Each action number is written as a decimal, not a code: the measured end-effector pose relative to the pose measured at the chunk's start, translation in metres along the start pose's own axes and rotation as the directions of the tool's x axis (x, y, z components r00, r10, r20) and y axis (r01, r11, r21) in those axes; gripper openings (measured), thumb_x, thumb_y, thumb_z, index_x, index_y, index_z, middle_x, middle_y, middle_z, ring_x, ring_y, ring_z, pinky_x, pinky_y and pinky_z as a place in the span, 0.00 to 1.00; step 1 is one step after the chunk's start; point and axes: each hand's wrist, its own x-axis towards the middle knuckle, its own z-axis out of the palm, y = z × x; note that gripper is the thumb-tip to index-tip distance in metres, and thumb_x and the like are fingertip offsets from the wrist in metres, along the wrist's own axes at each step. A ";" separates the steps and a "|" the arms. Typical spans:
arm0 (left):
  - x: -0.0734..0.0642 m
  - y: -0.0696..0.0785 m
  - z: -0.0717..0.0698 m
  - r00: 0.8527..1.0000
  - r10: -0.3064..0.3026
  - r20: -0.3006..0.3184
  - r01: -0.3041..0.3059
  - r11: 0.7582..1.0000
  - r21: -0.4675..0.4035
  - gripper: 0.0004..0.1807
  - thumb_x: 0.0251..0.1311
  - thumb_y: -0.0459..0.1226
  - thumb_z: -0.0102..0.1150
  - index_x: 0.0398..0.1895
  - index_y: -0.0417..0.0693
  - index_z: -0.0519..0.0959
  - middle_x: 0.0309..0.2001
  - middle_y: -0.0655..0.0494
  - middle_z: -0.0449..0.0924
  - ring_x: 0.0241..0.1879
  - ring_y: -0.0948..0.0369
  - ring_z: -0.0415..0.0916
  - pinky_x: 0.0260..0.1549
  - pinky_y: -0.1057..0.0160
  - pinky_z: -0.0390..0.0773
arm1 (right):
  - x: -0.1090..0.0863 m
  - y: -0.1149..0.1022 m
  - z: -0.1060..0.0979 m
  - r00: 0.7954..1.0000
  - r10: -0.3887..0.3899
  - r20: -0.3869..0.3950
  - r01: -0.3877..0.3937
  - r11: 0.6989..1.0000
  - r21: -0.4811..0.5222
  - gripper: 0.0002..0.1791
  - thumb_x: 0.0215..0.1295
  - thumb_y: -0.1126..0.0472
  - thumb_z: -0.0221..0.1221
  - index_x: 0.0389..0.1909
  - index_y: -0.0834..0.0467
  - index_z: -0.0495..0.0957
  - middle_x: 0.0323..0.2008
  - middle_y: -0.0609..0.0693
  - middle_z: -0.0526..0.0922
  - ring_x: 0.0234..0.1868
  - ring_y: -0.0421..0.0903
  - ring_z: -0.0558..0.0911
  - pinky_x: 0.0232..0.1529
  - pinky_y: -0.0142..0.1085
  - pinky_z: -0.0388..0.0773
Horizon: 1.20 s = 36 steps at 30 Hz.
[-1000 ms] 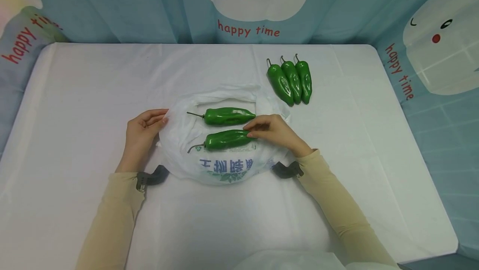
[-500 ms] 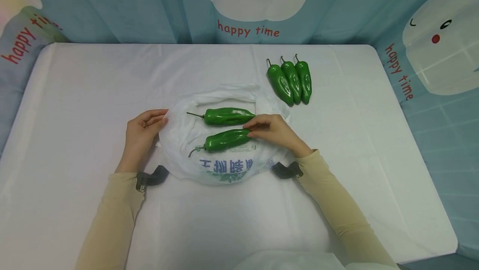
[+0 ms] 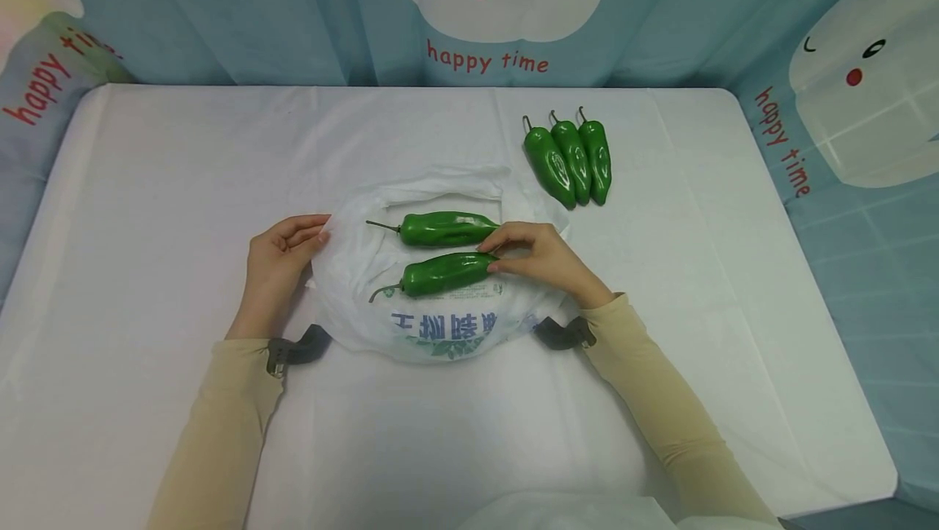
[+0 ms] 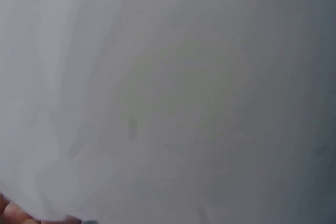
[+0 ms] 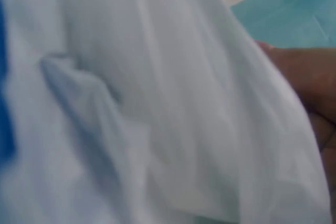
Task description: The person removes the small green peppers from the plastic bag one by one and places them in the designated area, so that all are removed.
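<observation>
Pinching the thin tip of a long, shiny green pepper [image 3: 443, 276], the person's right hand [image 3: 539, 257] is just right of the middle of the frame. Its grip is narrow, with the thumb on one side of the tip and the fingers on the other. That pepper lies nearly flat, with its bent stem to the left. Just above it is a second long green pepper [image 3: 443, 229], its straight stem also to the left, its tip right by the fingers.

Both are at the middle of a crumpled, thin white plastic bag [image 3: 348, 302] with blue and green print — whether the lower one is inside it or on top, I cannot tell. At the left side of the bag, the left hand [image 3: 282, 261] holds its edge between thumb and fingers.

Three green peppers [image 3: 572, 156] lie side by side in the upper right part of the frame, stems up. Under everything is a table with a smooth white cloth [image 3: 169, 187]. A blue curtain [image 3: 293, 16] with red words hangs along the top. Both arms wear tan sleeves [image 3: 220, 432] — and both wrist views are mostly blurry white.
</observation>
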 end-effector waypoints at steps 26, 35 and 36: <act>0.001 0.000 0.001 1.000 -0.013 0.004 0.013 1.000 0.003 0.19 0.61 0.40 0.62 0.52 0.40 0.78 0.36 0.72 0.82 0.42 0.73 0.77 0.38 0.77 0.73 | 0.002 0.003 0.007 0.998 -0.024 0.060 0.034 0.984 -0.177 0.22 0.46 0.67 0.72 0.46 0.62 0.81 0.48 0.52 0.82 0.51 0.46 0.78 0.55 0.36 0.71; 0.000 0.001 0.000 1.000 -0.018 0.006 0.018 1.000 0.021 0.19 0.61 0.41 0.62 0.53 0.41 0.78 0.36 0.72 0.82 0.42 0.73 0.77 0.38 0.77 0.73 | 0.001 -0.002 0.013 0.996 0.032 0.079 -0.015 0.977 -0.212 0.26 0.47 0.65 0.72 0.51 0.58 0.80 0.51 0.50 0.80 0.55 0.45 0.76 0.59 0.36 0.67; 0.000 0.001 0.000 1.000 -0.019 0.006 0.019 1.000 0.017 0.19 0.61 0.41 0.62 0.53 0.41 0.78 0.36 0.72 0.82 0.42 0.73 0.77 0.39 0.77 0.73 | 0.001 -0.002 0.014 0.996 0.032 0.081 -0.013 0.977 -0.214 0.26 0.47 0.65 0.72 0.52 0.59 0.80 0.51 0.50 0.80 0.55 0.45 0.76 0.59 0.36 0.67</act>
